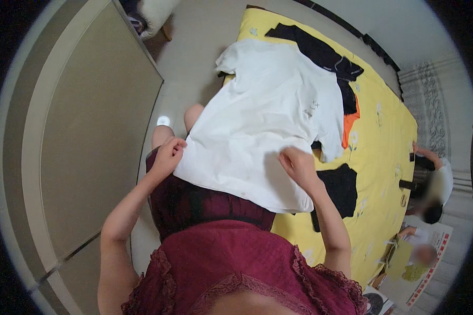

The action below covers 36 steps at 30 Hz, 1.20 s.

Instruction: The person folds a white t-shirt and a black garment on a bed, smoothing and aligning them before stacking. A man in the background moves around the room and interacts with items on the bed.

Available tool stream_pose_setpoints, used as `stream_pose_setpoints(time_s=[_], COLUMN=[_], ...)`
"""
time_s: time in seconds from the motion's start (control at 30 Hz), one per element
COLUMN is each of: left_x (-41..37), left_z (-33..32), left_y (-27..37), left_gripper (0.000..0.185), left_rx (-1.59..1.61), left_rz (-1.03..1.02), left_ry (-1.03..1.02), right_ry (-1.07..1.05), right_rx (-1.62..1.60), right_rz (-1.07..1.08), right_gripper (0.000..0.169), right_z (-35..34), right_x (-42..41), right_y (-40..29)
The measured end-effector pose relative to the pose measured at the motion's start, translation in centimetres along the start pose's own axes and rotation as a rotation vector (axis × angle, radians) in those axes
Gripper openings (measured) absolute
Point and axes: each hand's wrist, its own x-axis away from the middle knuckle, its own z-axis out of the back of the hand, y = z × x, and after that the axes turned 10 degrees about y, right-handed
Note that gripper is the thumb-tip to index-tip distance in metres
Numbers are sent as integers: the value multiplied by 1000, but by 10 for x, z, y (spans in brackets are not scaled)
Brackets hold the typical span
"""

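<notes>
A white short-sleeved T-shirt [256, 110] lies spread over my lap and the near side of a bed with a yellow flowered sheet [378, 165]. Its hem is towards me and its sleeves are farther off; a small dark print marks the right part. My left hand [171, 153] is at the shirt's left edge near the hem, fingers curled; whether they pinch the cloth is unclear. My right hand [298, 163] is above the lower right part of the shirt, slightly blurred, its fingers bent, with a shadow on the cloth beside it.
Black garments [315, 51] lie beyond the shirt, with an orange garment [351, 122] partly under it. Another black garment [339, 189] is right of my right hand. Two people [443, 185] are at the bed's far right side. A large beige panel [98, 118] stands at left.
</notes>
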Motion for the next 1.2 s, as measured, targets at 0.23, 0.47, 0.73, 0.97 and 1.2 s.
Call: stream_pose_setpoints(time_s=[0.23, 0.47, 0.73, 0.97, 1.2], left_x=[9, 5, -5, -9, 9], left_z=[-24, -16, -20, 7, 7], left_y=[-46, 4, -3, 15, -5], left_gripper=[44, 25, 24, 29, 57], left_rx=[356, 569, 537, 434, 937], left_rz=[538, 639, 635, 624, 646], left_ry=[42, -33, 37, -135, -135], right_ry=[76, 106, 110, 606, 555], right_rx=[7, 310, 363, -149, -191], right_rz=[95, 11, -201, -707, -689], right_gripper=[10, 12, 28, 27, 31], right_z=[-135, -186, -212, -185, -210], right_x=[-194, -278, -313, -342, -328], right_y=[41, 40, 68, 103, 135])
